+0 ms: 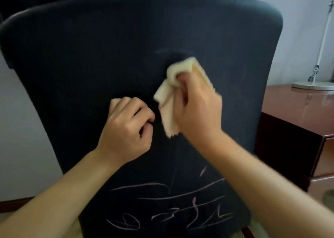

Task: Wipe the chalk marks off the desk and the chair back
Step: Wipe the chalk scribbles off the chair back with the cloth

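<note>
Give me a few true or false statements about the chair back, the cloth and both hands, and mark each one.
1. The right hand grips a pale cloth against the chair back. True.
2. The left hand holds a stick of chalk. False: its fingers are curled with nothing visible in them.
3. Chalk marks remain low on the chair back. True.
4. The lamp base stands on the floor. False: it stands on the reddish-brown desk.
</note>
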The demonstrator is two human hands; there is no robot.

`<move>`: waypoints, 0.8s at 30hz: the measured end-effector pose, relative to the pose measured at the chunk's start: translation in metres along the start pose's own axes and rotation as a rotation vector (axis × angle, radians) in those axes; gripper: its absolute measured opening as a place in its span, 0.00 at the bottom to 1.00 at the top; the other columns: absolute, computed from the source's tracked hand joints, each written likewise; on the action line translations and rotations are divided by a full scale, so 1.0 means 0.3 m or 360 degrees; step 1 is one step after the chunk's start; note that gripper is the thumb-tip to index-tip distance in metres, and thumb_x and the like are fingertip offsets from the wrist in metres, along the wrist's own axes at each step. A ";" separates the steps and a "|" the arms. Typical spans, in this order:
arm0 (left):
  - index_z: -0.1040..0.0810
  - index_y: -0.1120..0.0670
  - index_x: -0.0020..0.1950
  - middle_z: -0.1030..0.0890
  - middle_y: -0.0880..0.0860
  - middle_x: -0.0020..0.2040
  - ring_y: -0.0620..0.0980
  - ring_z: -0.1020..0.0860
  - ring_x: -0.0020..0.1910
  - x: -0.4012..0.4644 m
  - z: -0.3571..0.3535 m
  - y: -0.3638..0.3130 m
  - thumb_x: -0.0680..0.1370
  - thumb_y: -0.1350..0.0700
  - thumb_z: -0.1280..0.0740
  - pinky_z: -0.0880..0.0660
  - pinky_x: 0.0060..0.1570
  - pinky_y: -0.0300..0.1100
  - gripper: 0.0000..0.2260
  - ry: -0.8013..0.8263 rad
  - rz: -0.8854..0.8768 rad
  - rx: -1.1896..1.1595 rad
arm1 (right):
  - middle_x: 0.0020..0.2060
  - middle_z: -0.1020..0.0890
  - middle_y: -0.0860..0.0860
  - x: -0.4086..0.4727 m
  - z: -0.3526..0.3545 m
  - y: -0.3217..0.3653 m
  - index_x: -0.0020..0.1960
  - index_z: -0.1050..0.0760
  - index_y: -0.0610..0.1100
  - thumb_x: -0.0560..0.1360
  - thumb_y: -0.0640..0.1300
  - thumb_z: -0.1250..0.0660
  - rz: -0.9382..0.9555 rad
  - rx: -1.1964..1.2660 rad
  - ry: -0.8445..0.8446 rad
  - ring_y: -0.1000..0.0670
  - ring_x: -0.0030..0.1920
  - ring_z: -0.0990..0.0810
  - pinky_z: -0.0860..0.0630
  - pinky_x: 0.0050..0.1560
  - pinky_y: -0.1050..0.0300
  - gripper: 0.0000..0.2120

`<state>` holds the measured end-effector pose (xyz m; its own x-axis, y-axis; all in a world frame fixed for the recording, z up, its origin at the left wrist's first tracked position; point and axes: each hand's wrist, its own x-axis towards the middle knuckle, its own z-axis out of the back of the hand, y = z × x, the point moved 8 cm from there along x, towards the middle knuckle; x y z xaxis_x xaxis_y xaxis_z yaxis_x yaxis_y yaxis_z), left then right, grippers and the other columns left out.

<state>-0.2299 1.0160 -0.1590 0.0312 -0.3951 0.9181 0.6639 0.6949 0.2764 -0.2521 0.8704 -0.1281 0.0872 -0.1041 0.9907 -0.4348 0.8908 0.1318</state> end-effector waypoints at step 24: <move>0.22 0.58 0.33 0.24 0.53 0.34 0.54 0.26 0.35 -0.007 -0.004 0.012 0.67 0.70 0.33 0.32 0.46 0.47 0.08 0.0080 -0.0010 -0.0005 | 0.34 0.22 0.49 -0.319 -0.037 0.004 0.41 0.20 0.41 0.72 0.39 0.40 0.0702 -0.0135 0.0725 0.45 0.30 0.22 0.29 0.28 0.52 0.10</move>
<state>-0.2267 1.0187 -0.1602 0.0642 -0.4292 0.9009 0.6665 0.6904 0.2814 -0.2509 0.8862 -0.2231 0.2964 0.4621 0.8358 -0.4458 0.8409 -0.3068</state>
